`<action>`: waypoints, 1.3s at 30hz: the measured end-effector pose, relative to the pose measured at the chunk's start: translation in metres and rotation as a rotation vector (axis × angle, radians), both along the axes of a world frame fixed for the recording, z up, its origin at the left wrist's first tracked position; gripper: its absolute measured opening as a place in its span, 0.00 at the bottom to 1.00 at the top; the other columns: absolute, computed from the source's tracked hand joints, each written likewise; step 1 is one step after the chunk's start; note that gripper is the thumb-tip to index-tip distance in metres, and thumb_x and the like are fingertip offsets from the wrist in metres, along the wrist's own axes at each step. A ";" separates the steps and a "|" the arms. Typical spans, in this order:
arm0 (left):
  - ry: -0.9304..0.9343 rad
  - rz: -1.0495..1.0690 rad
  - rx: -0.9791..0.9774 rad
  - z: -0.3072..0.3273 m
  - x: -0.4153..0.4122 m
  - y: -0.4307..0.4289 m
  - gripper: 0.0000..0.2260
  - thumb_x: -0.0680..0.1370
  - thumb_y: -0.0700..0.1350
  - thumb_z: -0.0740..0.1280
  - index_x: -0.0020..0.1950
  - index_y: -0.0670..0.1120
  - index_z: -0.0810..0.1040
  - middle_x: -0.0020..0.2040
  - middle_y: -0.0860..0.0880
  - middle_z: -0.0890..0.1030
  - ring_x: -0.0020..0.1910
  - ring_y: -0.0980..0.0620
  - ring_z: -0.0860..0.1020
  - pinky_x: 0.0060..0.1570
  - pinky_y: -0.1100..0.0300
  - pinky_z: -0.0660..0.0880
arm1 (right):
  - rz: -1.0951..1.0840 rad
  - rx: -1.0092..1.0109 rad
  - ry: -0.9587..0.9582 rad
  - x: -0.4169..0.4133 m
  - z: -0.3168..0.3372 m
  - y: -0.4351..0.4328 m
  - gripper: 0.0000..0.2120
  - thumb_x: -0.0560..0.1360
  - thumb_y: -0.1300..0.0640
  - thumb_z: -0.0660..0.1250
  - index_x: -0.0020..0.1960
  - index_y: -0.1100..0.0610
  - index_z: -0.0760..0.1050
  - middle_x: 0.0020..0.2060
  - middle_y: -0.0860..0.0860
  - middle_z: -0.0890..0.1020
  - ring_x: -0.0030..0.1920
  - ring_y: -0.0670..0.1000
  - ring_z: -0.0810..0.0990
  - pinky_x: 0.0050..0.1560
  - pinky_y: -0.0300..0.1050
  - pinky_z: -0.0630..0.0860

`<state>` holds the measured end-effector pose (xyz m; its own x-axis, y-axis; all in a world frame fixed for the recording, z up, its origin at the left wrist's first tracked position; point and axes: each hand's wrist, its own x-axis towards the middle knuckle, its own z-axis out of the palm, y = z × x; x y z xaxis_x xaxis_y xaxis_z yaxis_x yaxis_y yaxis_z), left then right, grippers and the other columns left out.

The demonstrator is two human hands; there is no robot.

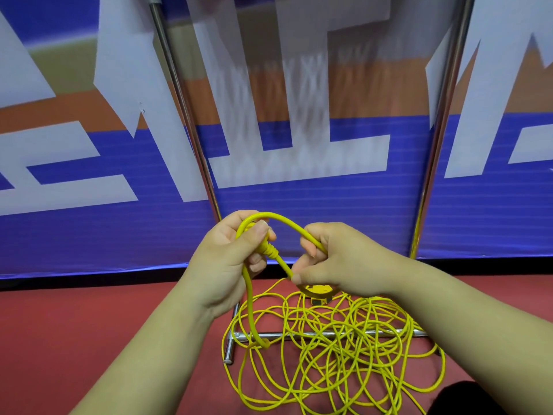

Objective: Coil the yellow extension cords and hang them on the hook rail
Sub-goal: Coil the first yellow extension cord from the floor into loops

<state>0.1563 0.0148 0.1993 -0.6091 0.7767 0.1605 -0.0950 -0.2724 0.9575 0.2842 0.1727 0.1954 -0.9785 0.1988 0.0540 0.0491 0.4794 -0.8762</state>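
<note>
A yellow extension cord (332, 351) lies in a loose tangle of several loops on the red floor below my hands. My left hand (230, 259) grips the cord's plug end, thumb over its ribbed strain relief (270, 251). A short loop of cord (287, 221) arches from that hand over to my right hand (338, 259), which pinches the cord between thumb and fingers. One strand (250, 310) hangs from my left hand down to the pile. A yellow socket block (318, 292) lies at the far edge of the tangle, partly hidden by my right hand. No hook rail shows.
A blue, white and orange banner (299, 187) stands just ahead, held by two slanted metal poles (185, 109) (440, 130). A metal base bar (269, 335) of the frame lies on the floor under the tangle. A dark shape (460, 399) sits at the bottom right.
</note>
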 end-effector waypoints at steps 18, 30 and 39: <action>0.096 0.179 -0.399 -0.043 -0.033 -0.009 0.08 0.83 0.43 0.63 0.51 0.41 0.81 0.32 0.49 0.66 0.29 0.54 0.62 0.30 0.62 0.62 | -0.358 0.042 0.026 0.004 0.003 0.028 0.19 0.67 0.61 0.78 0.41 0.55 0.66 0.29 0.45 0.84 0.31 0.47 0.81 0.39 0.48 0.75; 0.150 0.192 -0.329 -0.027 0.004 0.013 0.09 0.68 0.54 0.76 0.35 0.50 0.81 0.28 0.52 0.63 0.28 0.51 0.59 0.31 0.57 0.58 | -0.195 0.002 0.036 -0.005 0.002 -0.003 0.21 0.67 0.62 0.77 0.44 0.55 0.63 0.37 0.50 0.87 0.41 0.61 0.85 0.41 0.59 0.77; 0.111 0.126 -0.414 -0.024 -0.008 0.004 0.11 0.85 0.47 0.60 0.52 0.42 0.78 0.44 0.48 0.85 0.45 0.53 0.83 0.53 0.52 0.77 | -0.365 -0.422 0.164 0.001 -0.002 0.019 0.13 0.76 0.51 0.71 0.36 0.57 0.77 0.29 0.51 0.78 0.32 0.50 0.75 0.41 0.47 0.75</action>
